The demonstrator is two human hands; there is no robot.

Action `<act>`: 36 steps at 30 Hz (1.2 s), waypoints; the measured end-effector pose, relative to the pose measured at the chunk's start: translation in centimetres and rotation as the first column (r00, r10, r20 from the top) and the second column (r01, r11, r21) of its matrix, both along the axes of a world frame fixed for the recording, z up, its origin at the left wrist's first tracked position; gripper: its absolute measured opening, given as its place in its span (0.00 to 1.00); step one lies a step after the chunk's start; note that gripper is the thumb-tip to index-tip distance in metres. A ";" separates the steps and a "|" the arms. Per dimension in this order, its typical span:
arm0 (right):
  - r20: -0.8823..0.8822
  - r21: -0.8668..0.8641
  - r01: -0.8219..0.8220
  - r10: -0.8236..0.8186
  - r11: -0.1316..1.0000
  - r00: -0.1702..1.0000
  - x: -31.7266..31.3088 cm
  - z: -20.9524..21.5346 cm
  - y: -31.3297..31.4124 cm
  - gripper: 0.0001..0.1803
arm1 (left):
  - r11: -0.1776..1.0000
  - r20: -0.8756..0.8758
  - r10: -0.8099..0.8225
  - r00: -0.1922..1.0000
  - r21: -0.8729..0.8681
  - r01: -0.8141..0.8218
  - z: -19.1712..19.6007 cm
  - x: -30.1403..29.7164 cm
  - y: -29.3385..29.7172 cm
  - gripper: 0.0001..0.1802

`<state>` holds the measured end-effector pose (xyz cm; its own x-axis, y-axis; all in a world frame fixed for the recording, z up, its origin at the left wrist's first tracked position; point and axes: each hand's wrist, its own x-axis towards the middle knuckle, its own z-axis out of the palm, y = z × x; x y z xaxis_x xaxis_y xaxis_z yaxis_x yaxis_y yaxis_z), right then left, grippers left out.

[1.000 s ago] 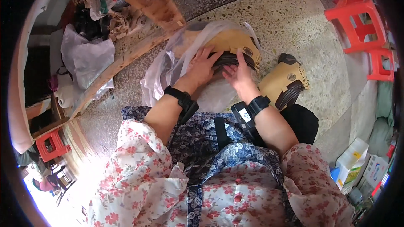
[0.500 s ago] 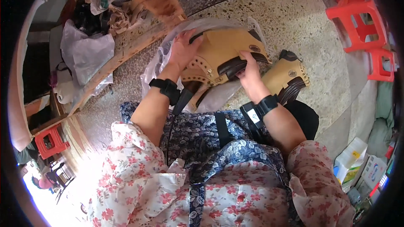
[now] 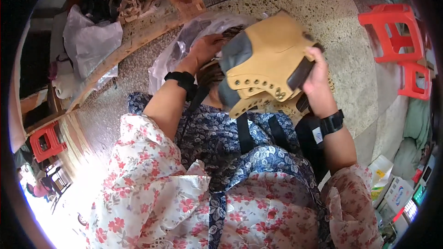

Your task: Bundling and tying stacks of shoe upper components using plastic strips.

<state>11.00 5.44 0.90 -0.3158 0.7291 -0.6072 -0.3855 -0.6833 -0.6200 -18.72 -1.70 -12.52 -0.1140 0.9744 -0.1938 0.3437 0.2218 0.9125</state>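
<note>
My right hand [image 3: 316,76] grips a tan leather boot upper [image 3: 272,41] by its dark brown padded collar. Grey patches cover its left end, and a row of metal eyelets runs along its lower edge. More tan eyelet flaps [image 3: 260,101] show beneath it. On the left, my left hand [image 3: 205,50] has its fingers curled at a crumpled clear plastic bag [image 3: 161,71], among dark brown ribbed pieces [image 3: 233,32]. What those fingers hold is partly hidden. Dark straps with small devices circle both wrists.
Red plastic stools [image 3: 392,34] stand at the right, another red stool [image 3: 46,142] at the left. A wooden-edged bench [image 3: 124,48] bearing plastic bags [image 3: 90,41] and scraps lies at upper left. Cartons [image 3: 399,193] sit at lower right on the speckled floor [image 3: 353,50].
My right hand has moved right, lifting and turning the boot upper away from the bag. The upper now covers most of the piece lying at right. My left hand's fingers have curled in.
</note>
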 end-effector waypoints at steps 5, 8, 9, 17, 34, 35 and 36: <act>0.064 0.268 0.107 -0.129 0.958 0.990 5.7 4.1 4.7 0.24 | 0.983 -0.196 -0.139 0.971 -0.147 0.111 -0.7 0.5 1.1 0.28; 0.113 0.473 0.134 -0.211 0.871 0.971 10.9 6.5 7.5 0.22 | 0.972 -0.168 -0.120 0.978 -0.220 0.081 1.1 1.7 1.1 0.28; 0.127 0.482 0.139 -0.226 0.865 0.966 12.9 6.9 8.3 0.22 | 0.972 -0.154 -0.133 0.979 -0.211 0.098 1.4 2.0 1.0 0.28; 0.332 0.440 0.174 -0.339 0.881 0.880 22.8 3.5 5.2 0.22 | 0.927 -0.356 -0.272 0.894 -0.345 0.144 2.3 4.1 0.8 0.30; 0.349 0.238 -0.068 -0.020 0.969 0.937 16.3 -1.3 1.0 0.23 | 0.957 -0.325 -0.258 0.910 -0.215 0.195 6.1 7.9 -1.1 0.23; 0.338 0.245 -0.117 0.028 0.962 0.941 15.7 -2.5 0.9 0.22 | 0.955 -0.325 -0.261 0.909 -0.222 0.195 6.0 7.9 -1.2 0.23; 0.327 0.253 -0.166 0.078 0.953 0.942 15.2 -4.1 0.7 0.21 | 0.968 -0.387 -0.238 0.891 -0.169 0.185 5.8 8.0 -1.4 0.23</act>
